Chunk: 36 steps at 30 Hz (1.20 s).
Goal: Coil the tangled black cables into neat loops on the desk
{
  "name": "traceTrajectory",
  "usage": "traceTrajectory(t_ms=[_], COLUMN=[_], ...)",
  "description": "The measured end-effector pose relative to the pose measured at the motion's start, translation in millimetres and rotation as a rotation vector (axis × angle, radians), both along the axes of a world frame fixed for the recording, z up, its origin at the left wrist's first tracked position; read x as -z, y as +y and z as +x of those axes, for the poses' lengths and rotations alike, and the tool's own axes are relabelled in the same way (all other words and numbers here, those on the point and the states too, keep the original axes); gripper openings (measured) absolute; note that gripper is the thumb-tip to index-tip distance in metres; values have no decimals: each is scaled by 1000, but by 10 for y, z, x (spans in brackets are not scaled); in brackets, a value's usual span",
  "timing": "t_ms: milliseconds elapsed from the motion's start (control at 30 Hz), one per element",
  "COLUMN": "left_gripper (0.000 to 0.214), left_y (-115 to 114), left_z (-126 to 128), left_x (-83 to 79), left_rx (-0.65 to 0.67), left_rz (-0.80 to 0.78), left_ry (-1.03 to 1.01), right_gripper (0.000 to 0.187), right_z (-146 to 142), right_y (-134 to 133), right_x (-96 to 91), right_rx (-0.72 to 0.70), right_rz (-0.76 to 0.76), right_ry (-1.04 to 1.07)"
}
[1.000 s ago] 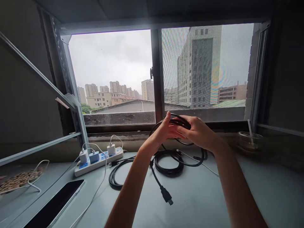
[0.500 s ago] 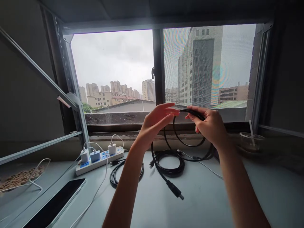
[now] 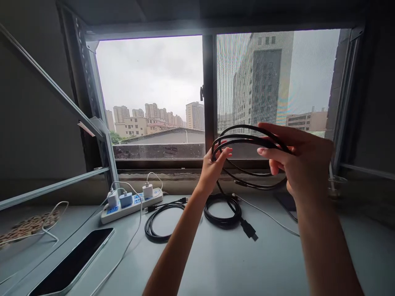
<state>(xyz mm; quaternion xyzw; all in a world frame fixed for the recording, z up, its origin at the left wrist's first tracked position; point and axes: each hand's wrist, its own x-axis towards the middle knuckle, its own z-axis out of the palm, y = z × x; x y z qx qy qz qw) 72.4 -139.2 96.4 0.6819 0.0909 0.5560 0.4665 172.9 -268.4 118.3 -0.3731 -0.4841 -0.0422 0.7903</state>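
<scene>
A black cable (image 3: 247, 137) hangs in several loose loops between my hands, in front of the window. My right hand (image 3: 304, 158) pinches the loops on their right side, fingers and thumb closed round them. On the left side the loops run through my left hand (image 3: 215, 162), its thumb against the strands. One end of the cable drops to a black connector (image 3: 248, 230) with a metal tip, just above the table. Behind it lies a coiled black cable (image 3: 222, 222). Another coiled black cable (image 3: 149, 226) lies further left, partly hidden by my left forearm.
A white power strip (image 3: 131, 209) with several chargers stands at the left. A phone (image 3: 74, 263) lies in front of it, beside a white cable (image 3: 123, 250). A woven mat (image 3: 27, 228) is at the far left. Behind my right hand is a plastic cup (image 3: 338, 183).
My left hand has closed on the loops, where it was held out with straight fingers. My right hand has moved right and nearer. The hanging connector has swung right and up.
</scene>
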Motion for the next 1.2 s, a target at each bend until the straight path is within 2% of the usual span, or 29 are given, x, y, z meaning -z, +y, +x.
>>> traceTrajectory(t_ms=[67,133,300,500,633,733,900,967,1067,1133,1200], left_gripper=[33,32,54,48,46,44,36,30,36,46,50], left_y=[-52,-76,-64,-90,-131,-137,-62,-38,-47,-73,-98], left_z=[-39,-75,-139,-251,-230,-157,-89,-96,-129,-164,-207], left_x=[-31,-51,-82,-183,-188,-145,-70,-61,-83,-115,-151], left_rx=[78,101,79,-9,32,95,228,322,439,404,286], left_rz=[-57,-91,-140,-258,-307,-337,-371,-368,-356,-346,-341], left_ry=[54,90,-46,-223,-234,-218,-85,-4,5,-91,-187], right_gripper=[33,33,33,27,25,23,31,32,36,38,39], right_z=[34,80,186,121,11,-2,35,17,-7,16,75], right_y=[-3,23,188,376,376,327,264,263,289,323,363], right_x=[-3,-1,28,67,53,43,51,52,48,50,61], right_rx=[-11,-35,-111,119,-15,-90,-66,-61,-83,-70,-29], right_rz=[62,94,24,-165,-166,-118,4,64,89,50,-30], right_ry=[40,88,69,-62,23,108,177,187,183,138,69])
